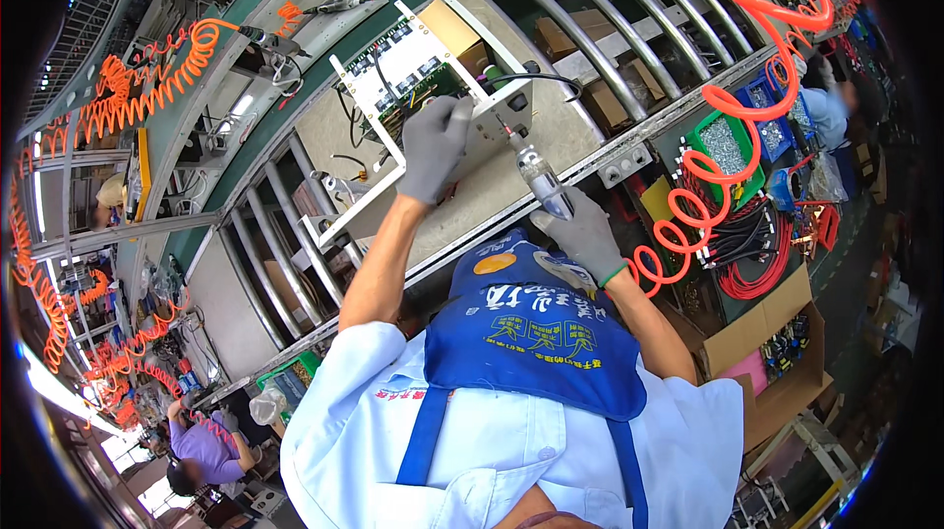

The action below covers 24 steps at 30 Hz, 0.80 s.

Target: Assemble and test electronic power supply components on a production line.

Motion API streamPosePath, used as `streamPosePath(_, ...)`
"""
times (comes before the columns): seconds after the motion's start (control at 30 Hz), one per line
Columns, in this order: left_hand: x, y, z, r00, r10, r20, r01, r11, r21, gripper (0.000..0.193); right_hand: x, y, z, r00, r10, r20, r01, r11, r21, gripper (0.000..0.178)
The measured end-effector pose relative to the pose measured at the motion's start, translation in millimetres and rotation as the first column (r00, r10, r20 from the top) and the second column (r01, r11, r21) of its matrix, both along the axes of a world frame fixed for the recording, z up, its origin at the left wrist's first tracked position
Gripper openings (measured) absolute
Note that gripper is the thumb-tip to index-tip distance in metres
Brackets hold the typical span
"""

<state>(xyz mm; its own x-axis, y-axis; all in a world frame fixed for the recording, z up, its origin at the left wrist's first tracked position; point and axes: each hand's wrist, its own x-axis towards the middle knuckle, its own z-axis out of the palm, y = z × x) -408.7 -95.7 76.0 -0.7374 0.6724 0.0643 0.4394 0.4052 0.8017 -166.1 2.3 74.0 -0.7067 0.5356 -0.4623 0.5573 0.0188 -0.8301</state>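
Observation:
My right hand [582,237], in a grey glove, is wrapped round a power screwdriver [539,179] with a clear and silver body. Its bit points at a small grey metal plate [513,122] on the near side of an electrical unit. My left hand [434,147], also gloved in grey, is closed at the unit's near edge, beside the wiring; whatever is between its fingers is hidden. The unit has a white metal frame [366,203], a white panel with components [397,65] and a green circuit board [425,88]. It rests on a beige board [470,203].
Metal rollers [582,22] of a conveyor flank the board. A coiled red air hose [691,206] hangs at right, near a green bin [726,147] of small metal parts, cables [762,252] and a cardboard box [808,357]. Other people stand at far right and lower left.

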Motion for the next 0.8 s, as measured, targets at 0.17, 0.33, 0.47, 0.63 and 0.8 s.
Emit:
streamPosePath(0.17, 42, -38, -35, 0.348, -0.241, 0.906, -0.168, 0.935, 0.313, 0.048, 37, -7, -11, 0.999, 0.038, 0.035, -0.038, 0.999, 0.010, 0.050)
streamPosePath(0.33, 73, -59, -87, 0.197, -0.198, 0.960, -0.299, 0.921, 0.251, 0.032, 53, -17, -18, 0.994, 0.102, 0.041, -0.104, 0.993, 0.048, 0.051)
streamPosePath(0.47, 80, -68, -102, 0.337, -0.107, 0.935, -0.306, 0.927, 0.217, 0.023, 62, -24, -15, 0.975, 0.216, 0.062, -0.220, 0.973, 0.068, 0.053)
streamPosePath(0.63, 97, -82, -100, 0.288, -0.092, 0.953, -0.423, 0.881, 0.213, 0.028, 72, -33, -16, 0.959, 0.281, -0.034, -0.278, 0.958, 0.063, 0.052)
streamPosePath(0.8, 117, -105, -94, 0.308, -0.108, 0.945, -0.493, 0.831, 0.256, 0.028, 77, -39, -15, 0.922, 0.388, 0.023, -0.388, 0.921, 0.026, 0.050)
